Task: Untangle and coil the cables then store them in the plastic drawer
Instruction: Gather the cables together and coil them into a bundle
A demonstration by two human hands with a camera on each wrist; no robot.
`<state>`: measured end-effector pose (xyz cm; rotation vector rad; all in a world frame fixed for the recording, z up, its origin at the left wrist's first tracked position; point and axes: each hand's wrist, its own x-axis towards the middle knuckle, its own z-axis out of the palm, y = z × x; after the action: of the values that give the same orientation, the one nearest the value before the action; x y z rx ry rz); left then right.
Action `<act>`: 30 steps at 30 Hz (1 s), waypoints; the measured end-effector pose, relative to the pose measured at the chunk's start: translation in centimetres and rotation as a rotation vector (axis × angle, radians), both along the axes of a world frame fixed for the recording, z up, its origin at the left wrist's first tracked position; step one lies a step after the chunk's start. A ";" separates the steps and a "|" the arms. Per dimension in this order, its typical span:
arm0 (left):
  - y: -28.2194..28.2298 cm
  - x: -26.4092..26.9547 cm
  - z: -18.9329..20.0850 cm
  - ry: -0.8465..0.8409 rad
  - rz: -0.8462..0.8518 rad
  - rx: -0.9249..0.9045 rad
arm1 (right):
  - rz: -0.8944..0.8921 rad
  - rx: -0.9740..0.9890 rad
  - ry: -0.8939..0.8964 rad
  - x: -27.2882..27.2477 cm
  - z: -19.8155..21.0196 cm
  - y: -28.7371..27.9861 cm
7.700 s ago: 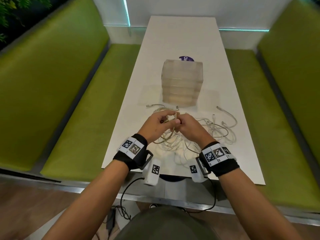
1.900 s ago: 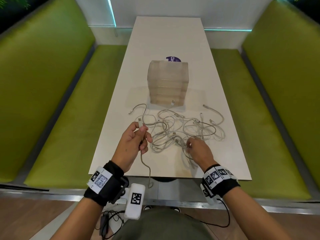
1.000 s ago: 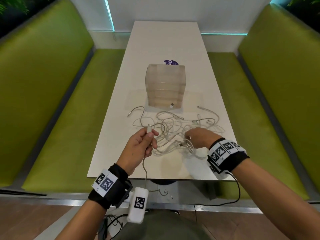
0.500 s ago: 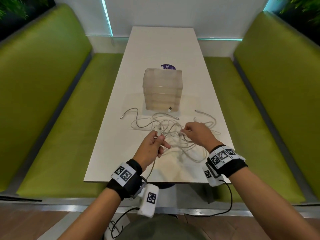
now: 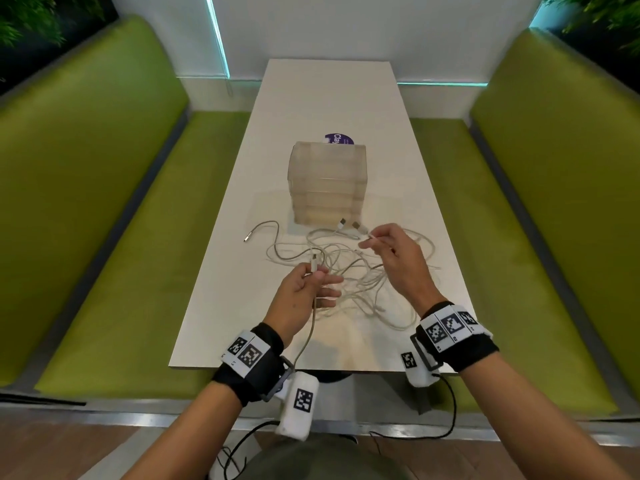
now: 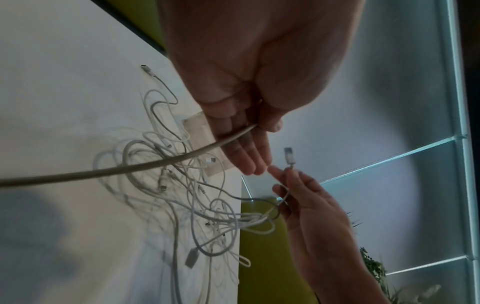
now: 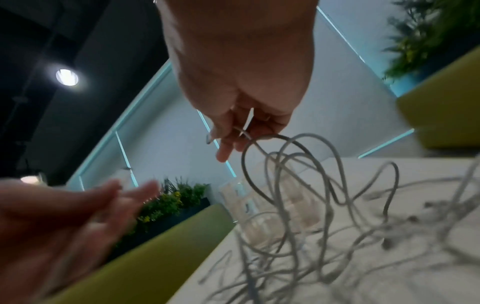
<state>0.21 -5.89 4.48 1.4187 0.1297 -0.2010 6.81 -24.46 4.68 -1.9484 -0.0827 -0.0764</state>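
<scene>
Hands (image 5: 304,292) above cables (image 5: 349,271), mid-table

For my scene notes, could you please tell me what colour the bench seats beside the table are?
The bench seats are lime green, clearest in the head view.

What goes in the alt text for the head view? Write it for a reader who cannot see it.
Two bare hands work a tangle of white cables on a white table: the left hand pinches one cable near its plug, the right hand lifts another cable's end. A translucent plastic drawer unit stands just beyond, between green benches.
</scene>
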 end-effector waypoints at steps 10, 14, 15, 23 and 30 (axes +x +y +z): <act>-1.1 0.8 0.4 -0.038 0.041 -0.152 | 0.236 0.440 0.149 -3.5 -0.8 4.2; -1.4 1.3 0.6 -0.046 0.083 -0.188 | 0.250 0.385 0.118 -3.2 -0.9 4.4; -1.3 1.5 0.6 -0.049 0.111 -0.184 | 0.291 0.314 0.111 -3.0 -1.1 4.3; 1.5 2.7 4.7 -0.225 0.260 -0.314 | 0.275 -0.236 -0.013 -0.3 -5.0 1.6; 4.1 3.8 5.9 -0.275 0.305 -0.194 | 0.204 -0.079 -0.002 1.5 -4.2 0.9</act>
<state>3.97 -1.84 10.43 1.2025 0.0957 0.2281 8.31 -23.51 0.50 -2.0079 -0.2895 0.0606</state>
